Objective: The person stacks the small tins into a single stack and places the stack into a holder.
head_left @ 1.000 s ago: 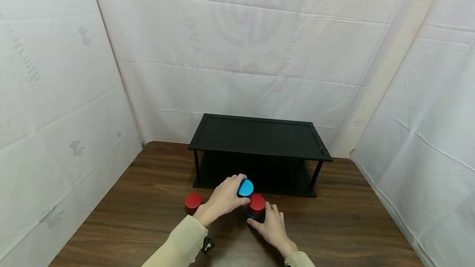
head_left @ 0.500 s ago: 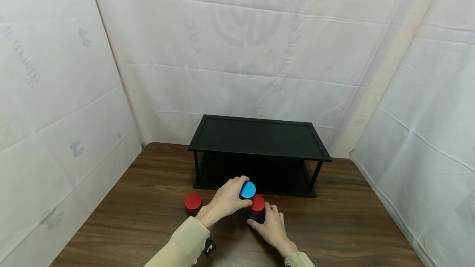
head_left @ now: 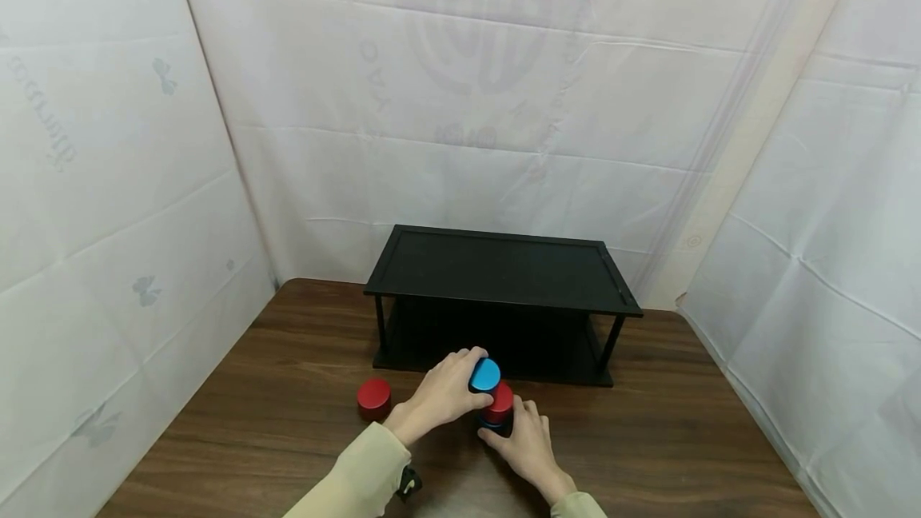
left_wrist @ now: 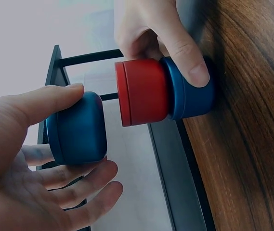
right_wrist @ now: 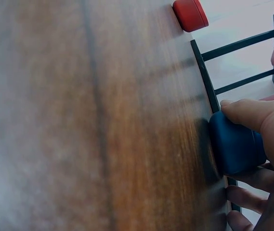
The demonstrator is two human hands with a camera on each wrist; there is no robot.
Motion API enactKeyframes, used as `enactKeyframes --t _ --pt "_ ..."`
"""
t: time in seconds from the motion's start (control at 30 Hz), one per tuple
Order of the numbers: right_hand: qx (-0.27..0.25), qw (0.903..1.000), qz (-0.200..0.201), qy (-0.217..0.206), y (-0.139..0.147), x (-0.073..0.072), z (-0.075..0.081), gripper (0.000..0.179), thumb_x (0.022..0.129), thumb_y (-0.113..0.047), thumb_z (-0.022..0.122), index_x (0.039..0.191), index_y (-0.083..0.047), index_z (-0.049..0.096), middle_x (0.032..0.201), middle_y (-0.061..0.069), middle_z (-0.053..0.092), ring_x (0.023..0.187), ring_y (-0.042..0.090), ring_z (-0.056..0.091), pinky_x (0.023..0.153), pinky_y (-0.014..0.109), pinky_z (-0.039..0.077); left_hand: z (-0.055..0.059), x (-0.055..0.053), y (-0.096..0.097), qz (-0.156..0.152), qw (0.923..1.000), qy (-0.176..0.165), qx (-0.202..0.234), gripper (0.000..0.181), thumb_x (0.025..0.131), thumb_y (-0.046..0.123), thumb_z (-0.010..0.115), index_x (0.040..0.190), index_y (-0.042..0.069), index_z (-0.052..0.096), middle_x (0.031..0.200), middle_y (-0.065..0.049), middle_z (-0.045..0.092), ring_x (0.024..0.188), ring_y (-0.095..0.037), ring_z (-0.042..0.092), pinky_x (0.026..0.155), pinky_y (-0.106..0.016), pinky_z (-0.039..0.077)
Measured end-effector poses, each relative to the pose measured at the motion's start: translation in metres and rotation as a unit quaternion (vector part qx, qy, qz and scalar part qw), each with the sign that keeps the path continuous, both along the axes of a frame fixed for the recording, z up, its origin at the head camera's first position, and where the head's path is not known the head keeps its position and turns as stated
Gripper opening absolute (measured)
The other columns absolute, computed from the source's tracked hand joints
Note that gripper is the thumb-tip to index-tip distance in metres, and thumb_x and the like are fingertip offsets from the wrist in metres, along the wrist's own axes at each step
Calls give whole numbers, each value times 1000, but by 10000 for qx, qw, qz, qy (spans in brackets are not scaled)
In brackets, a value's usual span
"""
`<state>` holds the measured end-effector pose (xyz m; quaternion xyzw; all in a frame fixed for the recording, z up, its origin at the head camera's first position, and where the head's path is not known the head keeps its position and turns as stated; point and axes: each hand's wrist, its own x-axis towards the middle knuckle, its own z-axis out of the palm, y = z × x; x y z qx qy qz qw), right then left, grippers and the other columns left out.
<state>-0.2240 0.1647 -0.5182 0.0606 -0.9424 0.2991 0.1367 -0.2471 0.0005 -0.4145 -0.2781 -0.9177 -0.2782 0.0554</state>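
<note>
1. While the head view overlaps the top blue tin (head_left: 485,374) and stacked red tin (head_left: 502,404), the left wrist view shows a gap.
2. The left hand (head_left: 446,390) pinches the top blue tin, other fingers loose.
3. The right hand (head_left: 529,444) grips the lower blue tin (right_wrist: 234,144) beneath; the right wrist view shows it on the tabletop (head_left: 640,454).
4. A lone red tin (head_left: 374,399) stands near the rack (head_left: 500,268).

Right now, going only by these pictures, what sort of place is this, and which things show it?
Probably a makeshift tabletop workspace, perhaps a screened-off booth: faintly printed white sheeting covers the back and both sides around a wood-grain table, which bears a black two-tier rack.
</note>
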Motion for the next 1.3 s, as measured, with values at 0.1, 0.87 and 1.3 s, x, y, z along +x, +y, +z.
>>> enactKeyframes --t 0.1,0.87,1.3 --pt "-36 10000 6 -82 -1 0 0 63 69 -46 72 112 -6 52 96 5 57 90 16 47 71 33 28 -2 0 1 4 10000 -52 -25 57 76 34 70 123 13 47 113 -7 56 99 -23 54 80 -41 49" --pt "12 9996 -157 -226 2 3 -4 65 69 -49 71 115 -6 52 99 6 57 90 17 47 73 36 29 -10 3 7 -150 9995 -233 -130 55 76 37 69 121 15 47 109 -4 57 95 -20 55 78 -38 49" --pt "9 10000 -49 -50 1 0 -1 63 69 -49 70 114 -7 52 98 5 58 91 17 48 73 34 29 -3 2 5 -86 9999 -122 39 56 78 36 68 123 12 46 111 -7 57 97 -21 56 79 -39 50"
